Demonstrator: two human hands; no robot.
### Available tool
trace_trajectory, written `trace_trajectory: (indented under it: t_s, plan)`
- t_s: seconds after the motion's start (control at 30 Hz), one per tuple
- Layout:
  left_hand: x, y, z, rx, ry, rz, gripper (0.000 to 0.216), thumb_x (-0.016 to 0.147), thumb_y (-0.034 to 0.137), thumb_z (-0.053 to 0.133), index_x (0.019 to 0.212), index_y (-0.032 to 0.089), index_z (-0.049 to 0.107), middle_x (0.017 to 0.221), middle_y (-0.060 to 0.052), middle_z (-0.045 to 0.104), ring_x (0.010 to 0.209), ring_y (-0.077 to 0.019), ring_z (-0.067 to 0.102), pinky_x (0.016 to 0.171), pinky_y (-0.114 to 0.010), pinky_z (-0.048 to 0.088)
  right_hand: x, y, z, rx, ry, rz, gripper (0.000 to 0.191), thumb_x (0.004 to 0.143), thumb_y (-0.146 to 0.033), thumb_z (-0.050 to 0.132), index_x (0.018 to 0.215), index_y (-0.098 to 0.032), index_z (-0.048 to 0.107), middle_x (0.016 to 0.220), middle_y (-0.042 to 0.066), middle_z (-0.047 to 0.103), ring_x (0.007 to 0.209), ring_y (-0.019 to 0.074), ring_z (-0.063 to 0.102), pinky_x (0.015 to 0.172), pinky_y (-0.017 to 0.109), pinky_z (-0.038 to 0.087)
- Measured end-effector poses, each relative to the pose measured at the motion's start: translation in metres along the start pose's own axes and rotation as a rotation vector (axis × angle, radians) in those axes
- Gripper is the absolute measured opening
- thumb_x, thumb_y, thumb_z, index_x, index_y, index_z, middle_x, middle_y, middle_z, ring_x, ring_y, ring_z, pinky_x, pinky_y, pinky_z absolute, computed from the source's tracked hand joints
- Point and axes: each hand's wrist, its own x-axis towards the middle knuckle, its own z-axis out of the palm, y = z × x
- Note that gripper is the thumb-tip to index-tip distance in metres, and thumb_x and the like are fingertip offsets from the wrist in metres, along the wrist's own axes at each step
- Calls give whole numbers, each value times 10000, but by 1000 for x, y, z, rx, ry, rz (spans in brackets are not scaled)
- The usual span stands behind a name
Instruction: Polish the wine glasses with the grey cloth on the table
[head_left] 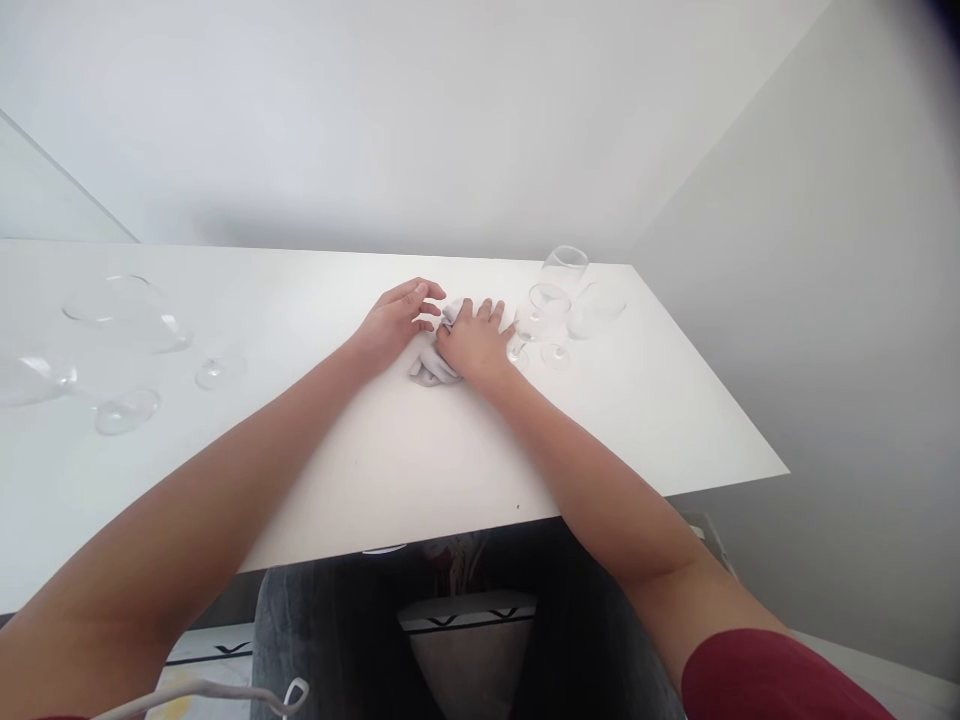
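Observation:
A crumpled light grey cloth (435,362) lies on the white table. My right hand (478,342) rests on top of it, palm down, its fingers spread towards the far side. Just left of the cloth is my left hand (397,318), its fingers loosely bent and apart, holding nothing. Part of the cloth is hidden under my right hand. Close to my right fingertips are several clear stemmed glasses, among them a nearer glass (541,312) and a farther one (566,262).
More clear stemmed glasses are at the left of the white table (420,450), one with its foot (212,373) towards the middle, another at the left edge (37,378). A pale wall (420,120) rises behind the table. Below the front edge are my legs (315,640) and a white cable (217,690).

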Motion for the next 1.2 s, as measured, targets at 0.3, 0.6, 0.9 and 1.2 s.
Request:
trace_trajectory:
  t_s: [0.3,0.6,0.9,1.2]
  plan:
    - [1,0,0,34,67,15,294,916,524,722,891,231,740,1105,-63,679,932,-183,642,767,-287,528,-28,-12,-2,-33,-127,-92,709,1053,-446,335,1681,-123,282,1792,222,139,1666,444,85,1248,773,206]
    - [0,0,0,32,49,2,284,954,493,679,891,224,741,1110,-60,671,909,-163,627,742,-274,508,-52,-17,-7,-61,-208,-132,705,1052,-450,335,1707,-201,259,1808,170,108,1661,480,42,1169,881,209]
    - [0,2,1,36,80,0,285,929,506,716,865,228,724,1050,-60,684,908,-181,648,717,-294,510,-46,-16,-5,-17,-185,-141,658,1048,-461,346,1668,-243,311,1802,160,143,1662,454,89,1187,867,199]
    - [10,-7,-12,-34,298,82,276,920,518,687,869,249,654,929,-52,675,867,-184,642,691,-294,519,-50,-15,-9,-85,-57,-260,572,1044,-342,362,1553,-117,493,1742,222,301,1650,449,144,1251,791,160]
